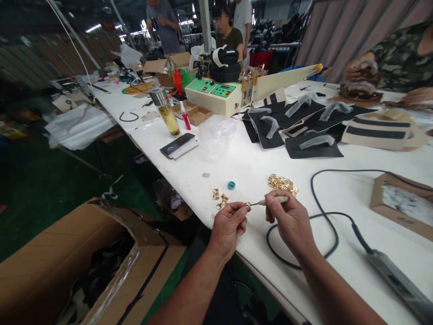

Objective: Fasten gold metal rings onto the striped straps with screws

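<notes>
Between the thumb and fingers of my left hand is a small gold metal clasp. My right hand is closed around the pale handle of a thin screwdriver, its shaft tip meeting the clasp. Just beyond my left hand lie several loose gold clasps, beside a small blue cap with something gold-coloured inside. A larger pile of gold clasps sits past my right hand. All of this is on the white table.
A black cable loops right of my hands to a grey handheld device. Black panels with wrapped handles lie farther back, near a bottle and a cream machine. An open carton stands left. A co-worker sits at right.
</notes>
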Available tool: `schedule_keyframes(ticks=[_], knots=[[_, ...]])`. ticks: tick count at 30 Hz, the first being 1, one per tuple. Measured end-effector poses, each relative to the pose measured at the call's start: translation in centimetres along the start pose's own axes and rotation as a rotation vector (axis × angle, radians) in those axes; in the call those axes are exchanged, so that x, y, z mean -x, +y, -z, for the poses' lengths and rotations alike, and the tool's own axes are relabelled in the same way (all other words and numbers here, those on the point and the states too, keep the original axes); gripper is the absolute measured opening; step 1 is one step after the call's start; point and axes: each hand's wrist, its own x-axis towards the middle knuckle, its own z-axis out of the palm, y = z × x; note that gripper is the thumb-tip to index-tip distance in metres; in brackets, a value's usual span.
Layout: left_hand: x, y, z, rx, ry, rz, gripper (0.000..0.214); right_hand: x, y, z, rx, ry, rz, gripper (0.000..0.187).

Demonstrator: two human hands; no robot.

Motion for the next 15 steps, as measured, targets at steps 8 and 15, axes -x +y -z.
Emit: schedule_keyframes(ticks=[8,15], knots=[[-0.13,-0.16,0.06,-0.010,0.003,-0.003,0.036,-0.02,0.03,-0.12,0.018,-0.003,0.001,0.030],[-0.15,-0.31,0.06,-0.021,0.004,-0.010,0.038,0.01,0.11,-0.20,0.021,0.001,0.003,0.031]])
